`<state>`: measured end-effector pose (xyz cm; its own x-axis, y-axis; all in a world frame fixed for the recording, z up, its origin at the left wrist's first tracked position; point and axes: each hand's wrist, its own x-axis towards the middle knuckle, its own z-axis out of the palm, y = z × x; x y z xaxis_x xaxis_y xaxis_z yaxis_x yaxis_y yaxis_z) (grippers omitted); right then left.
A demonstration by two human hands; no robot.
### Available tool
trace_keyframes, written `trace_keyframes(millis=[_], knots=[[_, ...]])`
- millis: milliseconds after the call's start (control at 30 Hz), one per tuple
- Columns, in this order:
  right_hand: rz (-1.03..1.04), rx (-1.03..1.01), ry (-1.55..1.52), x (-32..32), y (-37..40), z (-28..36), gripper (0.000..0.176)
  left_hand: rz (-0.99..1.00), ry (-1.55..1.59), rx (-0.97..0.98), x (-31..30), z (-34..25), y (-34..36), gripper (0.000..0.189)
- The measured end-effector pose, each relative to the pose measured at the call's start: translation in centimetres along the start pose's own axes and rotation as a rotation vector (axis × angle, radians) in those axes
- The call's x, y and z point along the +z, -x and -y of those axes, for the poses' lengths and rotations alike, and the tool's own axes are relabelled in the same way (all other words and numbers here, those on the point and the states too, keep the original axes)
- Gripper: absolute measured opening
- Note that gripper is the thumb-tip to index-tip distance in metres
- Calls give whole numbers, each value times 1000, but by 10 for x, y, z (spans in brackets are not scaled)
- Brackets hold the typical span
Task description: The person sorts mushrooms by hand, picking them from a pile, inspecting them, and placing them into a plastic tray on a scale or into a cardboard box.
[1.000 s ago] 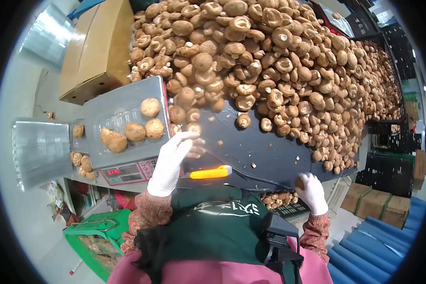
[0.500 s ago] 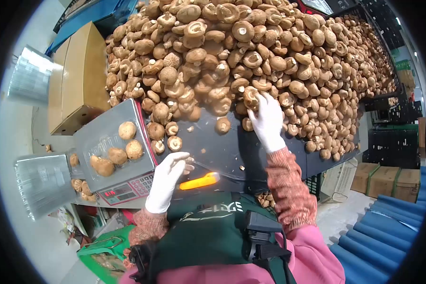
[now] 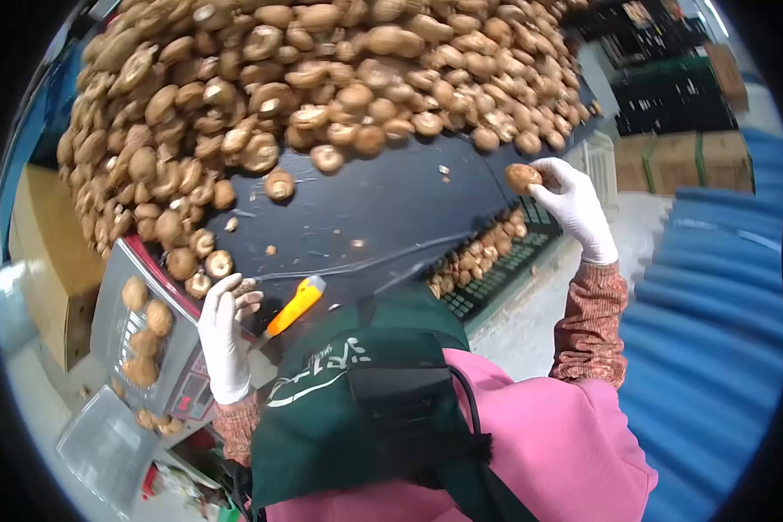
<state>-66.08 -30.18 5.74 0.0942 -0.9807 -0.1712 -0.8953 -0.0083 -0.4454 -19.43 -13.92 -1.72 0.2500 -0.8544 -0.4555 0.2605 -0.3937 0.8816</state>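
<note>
A brown mushroom (image 3: 522, 178) is pinched in my right hand (image 3: 577, 204), white-gloved and raised over the table's right edge near a green crate (image 3: 496, 277) that holds mushrooms. My left hand (image 3: 224, 335), also gloved, is beside the scale; its fingers are curled around something small I cannot make out. An orange-handled knife (image 3: 296, 306) lies on the dark table (image 3: 357, 204) to the right of that hand. On the scale (image 3: 191, 393), a clear tray (image 3: 113, 324) holds several mushrooms.
A large mushroom heap (image 3: 322, 78) covers the table's far side. At the left stand a cardboard box (image 3: 52, 252) and empty clear trays (image 3: 109, 448). Black crates (image 3: 670, 96), strapped cartons (image 3: 679, 163) and blue corrugated material (image 3: 713, 304) are at the right.
The view has turned toward the right. My right hand has left the heap with a mushroom and moved over near the green crate. My left hand remains near the scale.
</note>
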Motion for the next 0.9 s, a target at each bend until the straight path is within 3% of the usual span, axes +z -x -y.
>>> trace_keyframes(millis=[100,167,200,300,567,667,767,900], knots=[[23,123,158,-4,45,-58,33,74,-47,-3,23,-8,-4,32],[-100,123,127,12,67,-94,36,108,-115,1,38,-13,-4,31],[-136,243,-122,17,74,-104,37,105,-161,8,44,-14,-3,30],[-254,308,-254,28,93,-143,35,134,-242,47,59,-14,0,34],[-395,460,-231,6,121,-224,30,131,-192,-86,97,10,4,29],[-411,376,-168,13,120,-229,27,217,-328,21,119,9,8,29],[-366,423,-218,29,93,-210,27,186,-217,-120,137,5,-4,28],[-310,169,-354,65,44,-196,35,225,-304,-70,160,2,-8,27]])
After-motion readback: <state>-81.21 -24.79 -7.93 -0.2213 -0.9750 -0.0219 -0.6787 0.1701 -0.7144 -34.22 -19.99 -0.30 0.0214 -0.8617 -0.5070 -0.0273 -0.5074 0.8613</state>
